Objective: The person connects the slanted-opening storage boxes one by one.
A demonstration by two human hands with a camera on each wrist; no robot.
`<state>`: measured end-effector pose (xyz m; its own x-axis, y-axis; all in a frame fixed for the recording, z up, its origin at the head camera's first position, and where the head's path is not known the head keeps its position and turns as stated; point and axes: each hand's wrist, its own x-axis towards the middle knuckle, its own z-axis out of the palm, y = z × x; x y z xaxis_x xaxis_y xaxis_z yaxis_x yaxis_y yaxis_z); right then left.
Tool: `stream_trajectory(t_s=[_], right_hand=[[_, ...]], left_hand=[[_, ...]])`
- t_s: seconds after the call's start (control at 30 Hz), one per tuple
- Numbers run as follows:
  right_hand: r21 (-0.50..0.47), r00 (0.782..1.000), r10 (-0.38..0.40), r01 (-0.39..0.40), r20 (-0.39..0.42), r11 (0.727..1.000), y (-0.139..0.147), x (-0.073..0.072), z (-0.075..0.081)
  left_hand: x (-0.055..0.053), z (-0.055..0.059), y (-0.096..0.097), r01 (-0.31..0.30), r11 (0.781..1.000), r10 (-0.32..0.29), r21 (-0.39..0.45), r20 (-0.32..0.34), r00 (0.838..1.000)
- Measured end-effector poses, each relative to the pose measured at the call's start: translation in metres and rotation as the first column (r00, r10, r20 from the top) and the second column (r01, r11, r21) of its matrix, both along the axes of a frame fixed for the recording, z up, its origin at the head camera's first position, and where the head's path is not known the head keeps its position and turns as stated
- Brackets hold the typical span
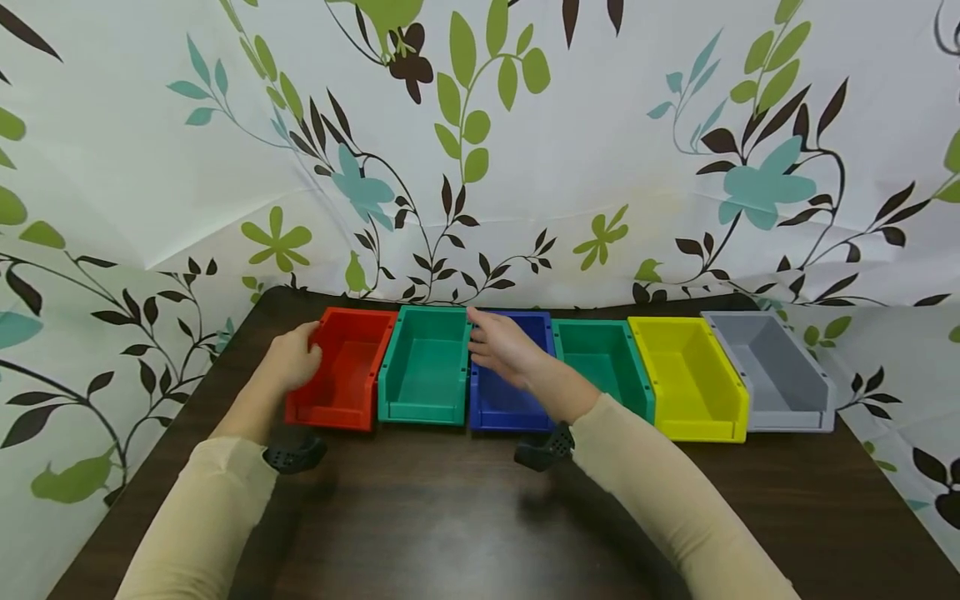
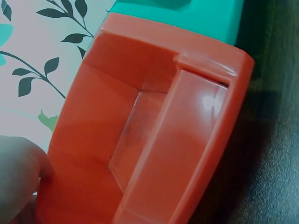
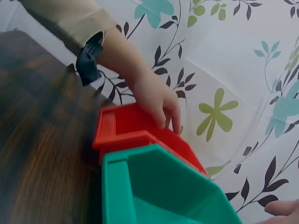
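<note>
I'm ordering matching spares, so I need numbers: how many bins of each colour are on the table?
Red bin: 1
Green bins: 2
Blue bin: 1
Yellow bin: 1
Grey bin: 1
Total: 6

The left grip [image 2: 18,179] holds the edge of a red bin [image 2: 170,149] right beside a green bin [image 2: 210,21].

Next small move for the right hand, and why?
Probably lower the right hand onto the right wall of the boxy green plastic bin beside the boxy red plastic bin: the left hand grips the red bin's outer wall, and the right hovers near that green wall, so both could steady the pair.
</note>
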<state>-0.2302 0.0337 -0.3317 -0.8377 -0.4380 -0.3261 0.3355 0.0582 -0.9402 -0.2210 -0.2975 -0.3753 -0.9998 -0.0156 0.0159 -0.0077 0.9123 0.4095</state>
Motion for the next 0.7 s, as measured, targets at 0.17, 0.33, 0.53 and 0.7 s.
stream_trajectory(t_s=[0.17, 0.33, 0.53, 0.7], right_hand=[[-0.011, 0.999, -0.03, 0.031, 0.037, 0.999, -0.008, -0.001, 0.002], [0.075, 0.999, -0.048, 0.048, -0.001, 0.996, -0.017, -0.007, 0.0], [0.339, 0.988, -0.062, 0.106, -0.139, 0.935, -0.031, -0.024, -0.008], [0.583, 0.979, 0.048, 0.078, -0.197, 0.809, -0.046, -0.035, -0.018]], left_hand=[[0.001, 0.001, -0.005, -0.026, 0.997, 0.026, 0.074, -0.001, 1.0], [0.001, 0.003, -0.016, -0.084, 0.987, 0.079, 0.135, 0.037, 0.996], [0.002, 0.003, -0.028, -0.155, 0.969, 0.137, 0.192, 0.105, 0.985], [0.003, 0.003, -0.033, -0.158, 0.958, 0.122, 0.239, 0.162, 0.979]])
